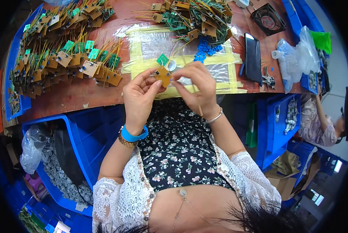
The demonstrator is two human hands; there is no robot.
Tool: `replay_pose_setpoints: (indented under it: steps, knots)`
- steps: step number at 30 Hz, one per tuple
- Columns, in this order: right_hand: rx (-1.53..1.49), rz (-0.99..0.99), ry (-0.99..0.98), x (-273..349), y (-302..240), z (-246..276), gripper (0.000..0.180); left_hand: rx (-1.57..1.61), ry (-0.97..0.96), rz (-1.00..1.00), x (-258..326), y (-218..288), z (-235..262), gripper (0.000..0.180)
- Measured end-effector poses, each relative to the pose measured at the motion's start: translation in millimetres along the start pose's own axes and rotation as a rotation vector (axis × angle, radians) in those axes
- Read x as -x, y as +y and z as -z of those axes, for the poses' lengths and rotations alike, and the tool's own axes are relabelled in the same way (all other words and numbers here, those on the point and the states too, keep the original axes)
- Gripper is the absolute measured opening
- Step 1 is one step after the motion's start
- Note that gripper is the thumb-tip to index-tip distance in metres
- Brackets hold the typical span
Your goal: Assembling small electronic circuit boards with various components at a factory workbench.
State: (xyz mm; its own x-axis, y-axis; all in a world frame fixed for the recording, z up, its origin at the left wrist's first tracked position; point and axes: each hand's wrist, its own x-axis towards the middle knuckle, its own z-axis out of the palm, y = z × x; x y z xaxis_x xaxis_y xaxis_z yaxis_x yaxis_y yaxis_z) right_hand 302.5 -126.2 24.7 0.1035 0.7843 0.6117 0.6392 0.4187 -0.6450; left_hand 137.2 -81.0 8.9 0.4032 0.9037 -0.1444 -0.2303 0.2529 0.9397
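Note:
In front of me, over the table's near edge, my left hand (139, 95) pinches a small tan circuit board (163, 76) between thumb and fingers. A small green board (162, 59) with thin wires shows just beyond it. My right hand (199, 85) is closed, its thumb and fingertips close together at the tan board's right edge. A thin tan stick (200, 106) sticks out below the right palm; whatever sits at the fingertips is too small to make out. Behind the hands lies a small round whitish container (170, 65). Small blue pieces (207, 49) are heaped farther back.
Wired circuit boards (71, 64) crowd a blue tray at left; another pile (199, 17) lies at the back. A black phone (253, 58), pliers (268, 79), a fan (268, 19) and plastic bags (294, 58) occupy the right. Blue bins (80, 143) stand below. Another person (319, 120) is at far right.

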Motion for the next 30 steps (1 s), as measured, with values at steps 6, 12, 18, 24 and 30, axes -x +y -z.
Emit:
replay_pose_setpoints:
  steps: [6, 12, 18, 24, 30]
  knots:
    - [0.14, 0.057, -0.031, -4, -5, -13, 0.025, 0.008, -0.028, 0.019, 3, -2, -3, 0.032]
    - [0.085, -0.01, 0.053, 3, -9, -18, 0.023, 0.038, -0.013, 0.044, 3, 0, -1, 0.031]
    - [0.114, -0.026, 0.052, 2, -9, -17, 0.02, 0.035, -0.03, 0.03, 3, -2, -3, 0.031]
    - [0.109, -0.026, 0.056, 1, -10, -17, 0.019, 0.04, -0.035, 0.023, 3, -1, -6, 0.03]
    - [0.104, -0.029, 0.059, 1, -9, -18, 0.018, 0.034, -0.041, 0.016, 4, -1, -6, 0.029]
